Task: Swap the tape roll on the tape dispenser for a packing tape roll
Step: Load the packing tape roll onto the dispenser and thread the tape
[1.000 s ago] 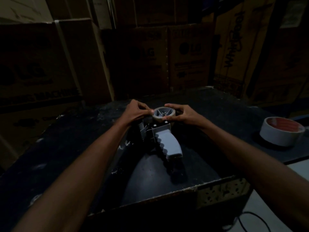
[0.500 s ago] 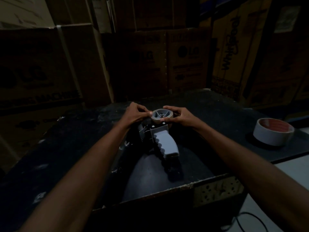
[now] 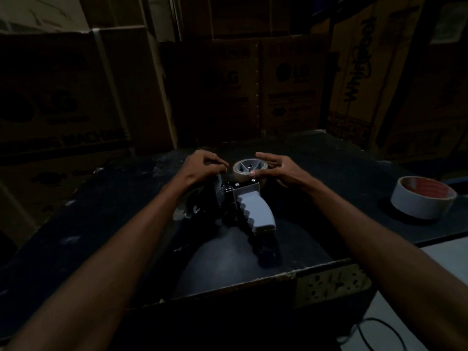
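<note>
Tape dispenser lies mid-table on the dark table, grey ribbed handle pointing to 5 o'clock, toward the near edge. On its hub at 12 o'clock sits the tape roll, tan and nearly spent, grey spokes showing. Right hand cups that roll from 3 o'clock, fingers spread loosely, thumb tip touching its near rim, not clamped round it. Left hand hovers at 9 o'clock, fingers curled down over the dispenser's dark front end; whether it grips anything I cannot tell in this gloom. Packing tape roll, white with a red core, lies flat well apart at 3 o'clock, just beside the table's right edge. Open tabletop between it and the dispenser. Cardboard boxes wall off 9 through 2 o'clock, tight against the far edge. A black cable trails on the floor at 5 o'clock.
</note>
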Available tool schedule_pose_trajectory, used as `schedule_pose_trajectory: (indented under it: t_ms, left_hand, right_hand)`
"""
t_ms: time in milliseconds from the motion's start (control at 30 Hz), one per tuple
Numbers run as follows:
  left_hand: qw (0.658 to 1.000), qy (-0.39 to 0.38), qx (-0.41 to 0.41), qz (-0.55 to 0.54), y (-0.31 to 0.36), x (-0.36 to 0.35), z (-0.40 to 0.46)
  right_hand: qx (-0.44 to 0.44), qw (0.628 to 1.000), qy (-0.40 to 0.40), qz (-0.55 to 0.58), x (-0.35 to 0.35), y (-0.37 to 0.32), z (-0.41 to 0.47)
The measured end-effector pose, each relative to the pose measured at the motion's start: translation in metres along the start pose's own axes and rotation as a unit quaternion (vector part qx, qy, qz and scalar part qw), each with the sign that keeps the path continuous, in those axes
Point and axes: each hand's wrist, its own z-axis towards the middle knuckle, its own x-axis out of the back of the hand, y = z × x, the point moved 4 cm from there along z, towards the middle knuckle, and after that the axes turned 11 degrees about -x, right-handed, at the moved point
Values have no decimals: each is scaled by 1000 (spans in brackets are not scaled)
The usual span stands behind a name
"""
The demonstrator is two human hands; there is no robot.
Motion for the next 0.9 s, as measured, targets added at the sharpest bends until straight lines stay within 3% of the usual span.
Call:
schedule_pose_trajectory:
  t_ms: [133,433,900]
  left_hand:
    - [993,-108,18,32,0,-2,-4]
    - [952,-83,-4,296,15,-10,-4]
    - [973,-23,-31,226,12,-23,1]
  right_hand:
    - [-2,999,6,48,7,0,-9]
    - [7,1000,19,-1,3,-3,-18]
    - [16,999,27,-25,4,-5,-22]
